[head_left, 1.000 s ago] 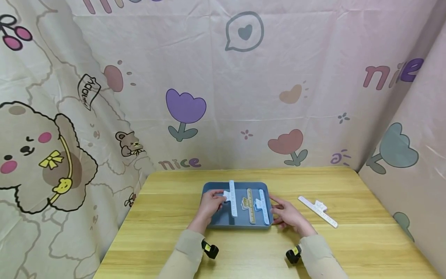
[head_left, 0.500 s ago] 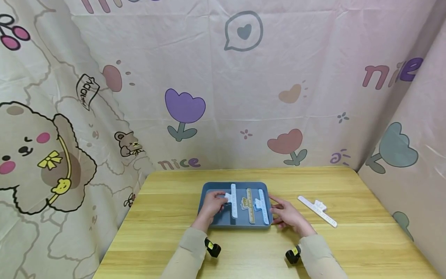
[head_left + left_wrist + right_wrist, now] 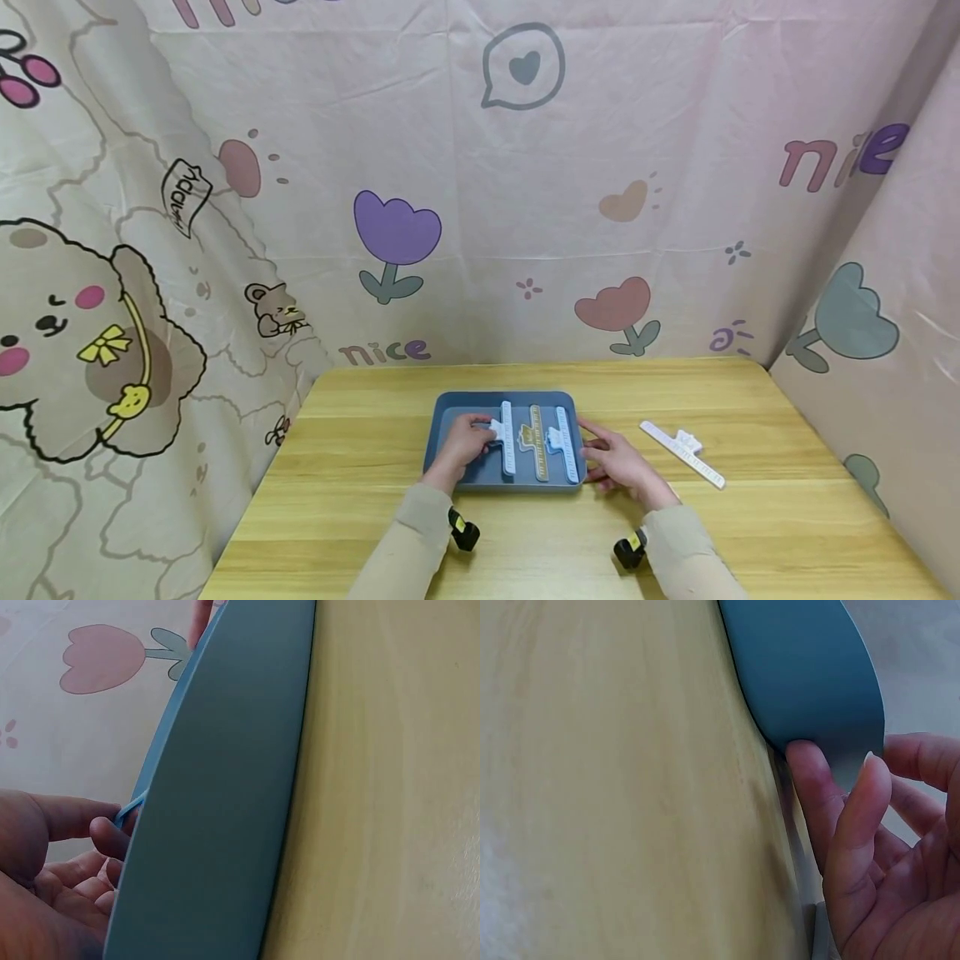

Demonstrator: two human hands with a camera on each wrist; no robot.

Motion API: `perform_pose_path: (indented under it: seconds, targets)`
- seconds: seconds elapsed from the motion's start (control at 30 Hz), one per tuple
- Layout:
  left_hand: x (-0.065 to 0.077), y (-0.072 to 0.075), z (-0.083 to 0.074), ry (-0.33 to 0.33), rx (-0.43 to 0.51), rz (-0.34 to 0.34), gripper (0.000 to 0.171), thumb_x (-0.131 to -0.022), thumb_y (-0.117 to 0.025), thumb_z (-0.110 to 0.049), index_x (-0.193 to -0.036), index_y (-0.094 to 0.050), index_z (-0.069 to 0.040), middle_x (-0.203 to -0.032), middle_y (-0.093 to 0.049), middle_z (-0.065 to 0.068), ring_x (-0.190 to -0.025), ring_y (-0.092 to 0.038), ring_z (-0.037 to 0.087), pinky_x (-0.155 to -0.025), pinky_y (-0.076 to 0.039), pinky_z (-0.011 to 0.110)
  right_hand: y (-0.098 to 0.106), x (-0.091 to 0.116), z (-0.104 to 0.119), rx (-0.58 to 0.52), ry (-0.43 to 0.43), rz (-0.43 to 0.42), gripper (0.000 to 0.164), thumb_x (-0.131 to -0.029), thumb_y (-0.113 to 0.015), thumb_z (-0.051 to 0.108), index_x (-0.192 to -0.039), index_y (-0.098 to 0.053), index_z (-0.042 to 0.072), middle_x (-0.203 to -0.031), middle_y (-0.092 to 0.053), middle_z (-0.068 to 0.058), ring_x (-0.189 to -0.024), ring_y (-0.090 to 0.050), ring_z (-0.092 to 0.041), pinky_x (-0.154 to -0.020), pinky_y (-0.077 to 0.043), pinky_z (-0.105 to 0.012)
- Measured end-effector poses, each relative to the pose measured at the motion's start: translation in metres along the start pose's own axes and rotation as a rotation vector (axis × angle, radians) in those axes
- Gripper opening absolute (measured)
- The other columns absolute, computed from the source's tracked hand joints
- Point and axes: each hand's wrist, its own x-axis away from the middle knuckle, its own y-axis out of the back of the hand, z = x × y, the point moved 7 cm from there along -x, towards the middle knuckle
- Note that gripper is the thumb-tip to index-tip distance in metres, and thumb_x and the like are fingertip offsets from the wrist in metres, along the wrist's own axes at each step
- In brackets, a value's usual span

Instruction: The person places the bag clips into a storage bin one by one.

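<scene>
My left hand (image 3: 463, 443) pinches the handle of a pale blue ruler clip (image 3: 507, 439), inside the left half of a blue-grey tray (image 3: 480, 398). In the left wrist view thumb and fingertip meet on the clip's edge (image 3: 130, 808), just behind the tray wall (image 3: 217, 780). To its right lie a tan ruler clip (image 3: 539, 446) and a light blue ruler clip (image 3: 567, 450), roughly parallel. My right hand (image 3: 621, 463) rests against the tray's right side, its fingers loosely bent; in the right wrist view the fingertips (image 3: 804, 754) touch the outer corner.
On the wooden table (image 3: 330, 500), right of my right hand, a white ruler clip (image 3: 684, 452) lies at a slant. A printed curtain (image 3: 480, 208) hangs behind the table and along both sides.
My left hand has moved a little right and toward me, bringing the pale blue ruler clip lower into the tray, nearer the tan one. The right hand has stayed in place.
</scene>
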Motion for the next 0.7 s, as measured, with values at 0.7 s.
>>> perform_pose_path:
  seconds: [0.7]
  targets:
    - [0.005, -0.012, -0.002, 0.002, -0.059, 0.162, 0.045, -0.089, -0.053, -0.009, -0.131, -0.043, 0.003, -0.091, -0.064, 0.014, -0.063, -0.063, 0.021, -0.05, -0.045, 0.029, -0.001, 0.002, 0.002, 0.012, -0.002, -0.013, 0.059, -0.091, -0.052, 0.011, -0.144, -0.028, 0.023, -0.128, -0.043, -0.025, -0.066, -0.061, -0.03, -0.046, -0.048, -0.037]
